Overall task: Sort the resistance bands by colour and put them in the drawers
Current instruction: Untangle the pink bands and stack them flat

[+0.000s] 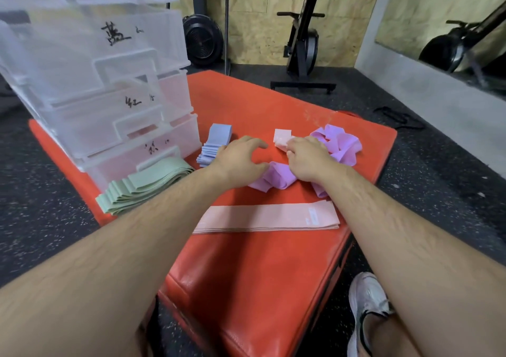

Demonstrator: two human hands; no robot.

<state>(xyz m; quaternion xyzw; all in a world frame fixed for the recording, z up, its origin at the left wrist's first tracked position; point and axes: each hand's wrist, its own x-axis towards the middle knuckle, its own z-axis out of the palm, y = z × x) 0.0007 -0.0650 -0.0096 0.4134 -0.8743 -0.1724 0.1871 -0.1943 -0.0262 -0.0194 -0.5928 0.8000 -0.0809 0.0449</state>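
Sorted on the red gym mat [262, 269]: green bands [145, 189] against the translucent drawer unit [109, 96], blue bands [216, 143] just beside it, pink bands [268, 217] flat near the front edge. Unsorted: a loose purple band [273, 178] under both hands, a tangled purple pile [342, 143], a folded pink band [282, 137]. Left hand [241, 154] arched, gripping nothing visible; right hand [306, 156] curled knuckles-up, its hold impossible to tell. Risk: lifting purple could drag the folded pink band along and mix colours.

Speckled black rubber floor [49, 165], plywood wall [260, 28], black exercise machine [302, 41], wall mirror [443, 22].
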